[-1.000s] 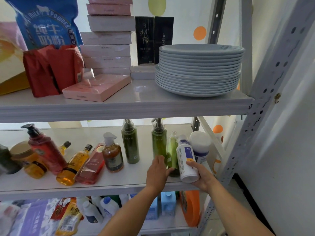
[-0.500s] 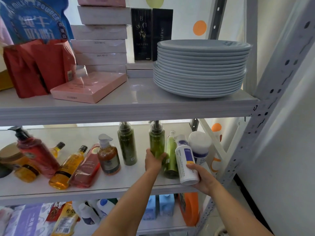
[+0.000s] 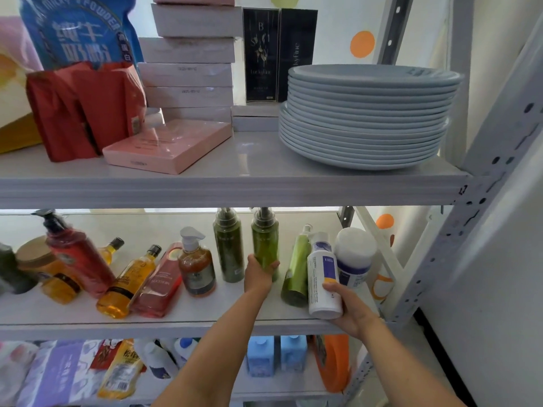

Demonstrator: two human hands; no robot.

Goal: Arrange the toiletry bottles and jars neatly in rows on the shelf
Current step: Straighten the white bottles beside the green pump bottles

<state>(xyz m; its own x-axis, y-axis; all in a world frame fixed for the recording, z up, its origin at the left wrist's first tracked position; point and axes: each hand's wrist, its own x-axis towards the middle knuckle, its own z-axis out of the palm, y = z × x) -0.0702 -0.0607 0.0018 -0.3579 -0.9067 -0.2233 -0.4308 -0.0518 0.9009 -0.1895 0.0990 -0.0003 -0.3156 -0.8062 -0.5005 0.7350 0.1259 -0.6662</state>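
On the middle shelf [image 3: 176,324], my left hand [image 3: 258,274] grips the lower part of an upright green pump bottle [image 3: 264,242]. A darker green pump bottle [image 3: 228,248] stands just left of it. My right hand [image 3: 346,306] holds a white bottle with a blue and yellow label [image 3: 321,277] near the shelf's front right edge. Between the two hands leans a light green bottle [image 3: 296,268]. A white jar with a blue band [image 3: 354,254] stands behind the white bottle. Left of centre are a brown pump bottle [image 3: 197,268], a pink bottle [image 3: 161,283], amber bottles [image 3: 129,283] and a red pump bottle [image 3: 76,257], most of them leaning.
The upper shelf carries a stack of grey plates [image 3: 367,118], stacked boxes [image 3: 188,69], a pink box [image 3: 167,145] and red bags [image 3: 85,110]. A perforated metal post [image 3: 458,230] bounds the right side. The bottom shelf holds blue bottles [image 3: 276,356], an orange jug [image 3: 335,362] and pouches.
My left hand has moved back along the shelf and closed on the green pump bottle, shifting it left, away from the light green bottle. My right hand keeps hold of the white bottle.
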